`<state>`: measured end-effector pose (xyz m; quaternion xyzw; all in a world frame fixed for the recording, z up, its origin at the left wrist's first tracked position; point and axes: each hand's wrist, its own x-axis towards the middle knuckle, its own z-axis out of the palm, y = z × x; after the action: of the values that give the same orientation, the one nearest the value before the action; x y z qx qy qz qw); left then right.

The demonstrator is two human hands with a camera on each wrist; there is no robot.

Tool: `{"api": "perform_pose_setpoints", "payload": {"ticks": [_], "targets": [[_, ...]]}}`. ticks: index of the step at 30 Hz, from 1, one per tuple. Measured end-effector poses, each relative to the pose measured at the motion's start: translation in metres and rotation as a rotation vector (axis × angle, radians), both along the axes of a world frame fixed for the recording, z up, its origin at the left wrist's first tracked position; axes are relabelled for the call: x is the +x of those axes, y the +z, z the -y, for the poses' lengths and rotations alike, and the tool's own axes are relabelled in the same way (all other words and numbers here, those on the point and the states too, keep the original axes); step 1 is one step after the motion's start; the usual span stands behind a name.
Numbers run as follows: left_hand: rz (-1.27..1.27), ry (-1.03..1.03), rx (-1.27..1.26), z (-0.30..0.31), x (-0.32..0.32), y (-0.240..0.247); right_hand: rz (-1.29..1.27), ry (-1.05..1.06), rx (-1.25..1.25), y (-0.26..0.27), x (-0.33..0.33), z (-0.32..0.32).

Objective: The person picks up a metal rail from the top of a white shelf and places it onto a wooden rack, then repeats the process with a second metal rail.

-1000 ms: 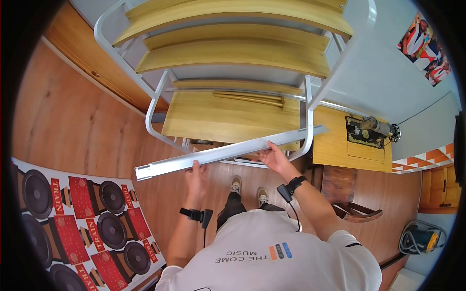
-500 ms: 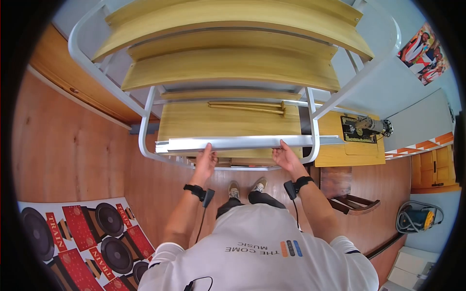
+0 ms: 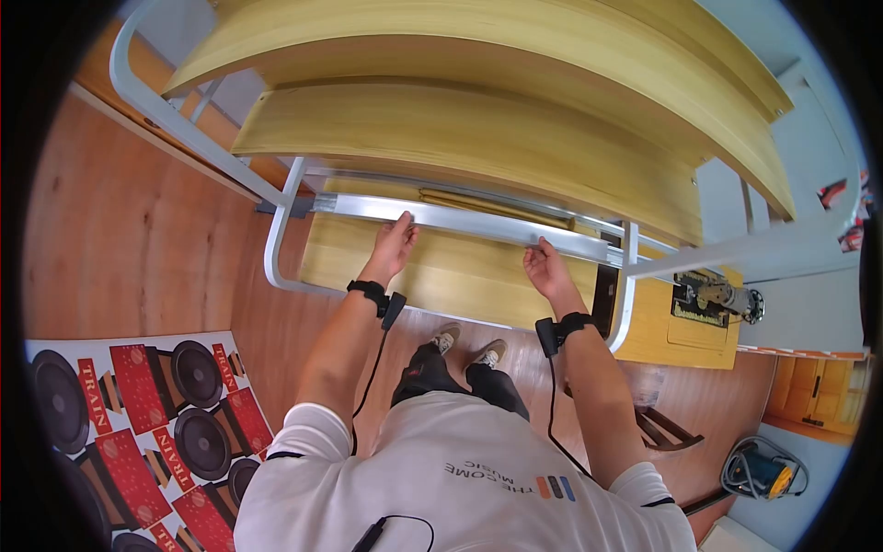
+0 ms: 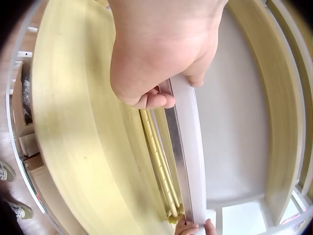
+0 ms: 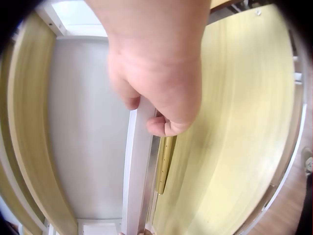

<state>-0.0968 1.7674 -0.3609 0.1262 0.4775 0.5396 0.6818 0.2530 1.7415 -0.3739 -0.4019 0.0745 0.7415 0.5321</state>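
A long silver metal channel (image 3: 469, 222) spans the rack above its lower wooden shelf board (image 3: 451, 271), toward the back. My left hand (image 3: 395, 247) pinches it left of the middle, thumb on one side and curled fingers on the other, as the left wrist view shows. Farther right, my right hand (image 3: 548, 270) grips the same channel between thumb and fingers. Gold-coloured rods with a row of small holes (image 4: 159, 161) lie on the board behind the channel and are partly hidden by it.
Two curved wooden shelves (image 3: 478, 115) hang over the hands on a white metal frame (image 3: 273, 241). On the right stands a table with a sewing machine (image 3: 717, 299). A speaker-patterned cover (image 3: 156, 432) is at lower left, a low wooden stool (image 3: 664, 431) at lower right.
Both hands have carried the channel from a slant in front of the rack up and back over the lower board, partly covering the gold rods. The grip stays similar.
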Motion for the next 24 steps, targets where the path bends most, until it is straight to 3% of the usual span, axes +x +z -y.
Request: {"api": "perform_pose_setpoints", "payload": {"ticks": [5,12,21,24], "targets": [[0.044,0.050,-0.039,-0.056,-0.027,-0.031,-0.034,-0.034,-0.028,0.000,-0.027,-0.057],[-0.097,0.044,-0.107,-0.106,-0.051,-0.080,0.066,0.049,0.169,-0.030,-0.048,-0.102],[-0.543,-0.257,-0.069,-0.136,-0.057,-0.085,0.169,0.145,0.020,-0.035,-0.045,-0.100],[-0.566,-0.327,-0.057,-0.139,-0.057,-0.086,0.187,0.161,-0.004,-0.032,-0.048,-0.095]]}}
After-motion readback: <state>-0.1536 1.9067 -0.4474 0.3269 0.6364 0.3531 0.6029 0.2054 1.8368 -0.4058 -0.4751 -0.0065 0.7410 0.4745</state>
